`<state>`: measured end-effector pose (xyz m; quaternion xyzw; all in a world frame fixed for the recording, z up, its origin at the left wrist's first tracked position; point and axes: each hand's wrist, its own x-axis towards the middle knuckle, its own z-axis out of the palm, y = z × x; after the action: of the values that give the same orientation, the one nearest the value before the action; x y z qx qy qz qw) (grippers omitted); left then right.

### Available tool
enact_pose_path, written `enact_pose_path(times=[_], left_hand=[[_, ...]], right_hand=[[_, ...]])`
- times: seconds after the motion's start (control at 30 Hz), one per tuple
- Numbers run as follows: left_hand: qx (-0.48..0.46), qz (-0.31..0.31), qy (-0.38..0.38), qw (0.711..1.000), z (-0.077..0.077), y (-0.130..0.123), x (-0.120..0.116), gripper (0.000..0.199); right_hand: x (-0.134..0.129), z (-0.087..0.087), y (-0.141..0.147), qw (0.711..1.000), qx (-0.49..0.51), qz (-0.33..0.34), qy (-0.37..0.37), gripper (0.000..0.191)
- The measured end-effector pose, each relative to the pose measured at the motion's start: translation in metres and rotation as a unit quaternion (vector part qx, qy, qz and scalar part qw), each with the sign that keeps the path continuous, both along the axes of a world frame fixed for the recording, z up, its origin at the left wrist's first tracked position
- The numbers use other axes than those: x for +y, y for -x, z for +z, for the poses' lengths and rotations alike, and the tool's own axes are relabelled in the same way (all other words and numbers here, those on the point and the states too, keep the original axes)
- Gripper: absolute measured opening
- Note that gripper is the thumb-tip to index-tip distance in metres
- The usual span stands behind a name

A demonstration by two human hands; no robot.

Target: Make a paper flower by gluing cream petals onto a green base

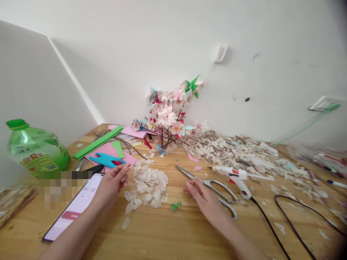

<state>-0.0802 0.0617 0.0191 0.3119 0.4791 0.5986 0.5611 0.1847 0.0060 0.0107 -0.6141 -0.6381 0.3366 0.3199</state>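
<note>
Left hand (113,183), fingers loosely curled and empty, rests by a pile of pale paper petals (149,182); right hand (202,196) lies flat, empty, beside silver metal scissors (208,186) on the wooden surface (168,234).

White walls (151,39) meeting behind a wooden table (168,238), perhaps a wall socket (322,103) rightward.

Bright, even daylight; soft shadows on wall (135,54). Wide-angle bowing at edges, dark vignette at right corners. Right side blurred; pixelated patch at left over table (168,238).
</note>
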Motion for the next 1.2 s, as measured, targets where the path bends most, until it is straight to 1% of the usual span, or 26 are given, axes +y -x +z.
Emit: enact_pose_path(times=[0.07, 0.13, 0.3, 0.43, 0.53, 0.6, 0.67, 0.73, 0.8, 0.87, 0.9, 0.93, 0.97, 1.0, 1.03, 1.07, 1.1, 1.13, 1.17, 1.2], left_hand=[[0.005, -0.009, -0.006, 1.000, -0.001, -0.002, -0.002, 0.038], [0.013, -0.008, -0.015, 1.000, -0.002, -0.003, -0.003, 0.035], [0.033, 0.006, -0.037, 0.999, 0.002, -0.003, -0.004, 0.035], [0.055, 0.005, -0.038, 0.998, 0.006, -0.002, -0.005, 0.033], [0.077, -0.002, -0.033, 0.996, 0.004, -0.001, -0.005, 0.030], [0.089, -0.012, -0.029, 0.996, 0.003, -0.001, -0.005, 0.029], [0.095, -0.025, -0.024, 0.995, 0.002, -0.002, -0.006, 0.032], [0.095, -0.039, -0.018, 0.995, 0.001, -0.001, -0.008, 0.039], [0.090, -0.049, -0.011, 0.995, 0.002, 0.000, -0.010, 0.045], [0.077, -0.050, -0.005, 0.996, 0.002, 0.001, -0.011, 0.051], [0.066, -0.047, -0.006, 0.997, 0.002, 0.002, -0.011, 0.054], [0.053, -0.043, -0.009, 0.998, 0.003, 0.002, -0.011, 0.056], [0.039, -0.038, -0.015, 0.998, 0.003, 0.003, -0.011, 0.057], [0.023, -0.033, -0.023, 0.999, 0.004, 0.003, -0.011, 0.057], [0.007, -0.028, -0.032, 0.999, 0.005, 0.003, -0.011, 0.057], [-0.005, -0.023, -0.040, 0.999, 0.006, 0.003, -0.011, 0.056], [-0.014, -0.017, -0.046, 0.999, 0.008, 0.004, -0.010, 0.055], [-0.020, -0.012, -0.050, 0.998, 0.010, 0.004, -0.010, 0.054], [-0.024, -0.009, -0.052, 0.998, 0.011, 0.006, -0.009, 0.054], [-0.027, -0.008, -0.053, 0.998, 0.013, 0.007, -0.009, 0.053]], right_hand=[[0.002, -0.004, 0.001, 0.998, -0.042, -0.026, -0.031, 0.032], [0.003, -0.006, 0.001, 0.996, -0.068, -0.036, -0.052, 0.035], [0.004, -0.008, 0.001, 0.990, -0.089, -0.052, -0.095, 0.038], [0.004, -0.008, 0.001, 0.987, -0.105, -0.053, -0.108, 0.035], [0.006, -0.011, -0.004, 0.985, -0.116, -0.056, -0.115, 0.034], [0.008, -0.011, -0.011, 0.988, -0.099, -0.052, -0.105, 0.034], [0.011, -0.007, -0.018, 0.994, -0.062, -0.035, -0.079, 0.032], [0.011, 0.000, -0.022, 0.997, -0.042, -0.023, -0.055, 0.031], [0.008, 0.012, -0.017, 0.996, -0.070, -0.027, -0.046, 0.031], [0.000, 0.027, -0.001, 0.991, -0.126, -0.017, -0.051, 0.034], [-0.005, 0.034, 0.011, 0.987, -0.149, 0.012, -0.052, 0.035], [-0.010, 0.041, 0.025, 0.984, -0.158, 0.064, -0.051, 0.032], [-0.015, 0.047, 0.041, 0.977, -0.157, 0.137, -0.053, 0.027], [-0.020, 0.052, 0.057, 0.962, -0.149, 0.222, -0.055, 0.026], [-0.023, 0.055, 0.072, 0.942, -0.143, 0.300, -0.053, 0.035], [-0.025, 0.057, 0.087, 0.915, -0.136, 0.376, -0.051, 0.042], [-0.025, 0.056, 0.099, 0.888, -0.129, 0.439, -0.048, 0.044], [-0.024, 0.053, 0.109, 0.874, -0.127, 0.467, -0.040, 0.048], [-0.021, 0.050, 0.117, 0.870, -0.131, 0.474, -0.030, 0.052], [-0.016, 0.045, 0.122, 0.872, -0.137, 0.469, -0.020, 0.057]])
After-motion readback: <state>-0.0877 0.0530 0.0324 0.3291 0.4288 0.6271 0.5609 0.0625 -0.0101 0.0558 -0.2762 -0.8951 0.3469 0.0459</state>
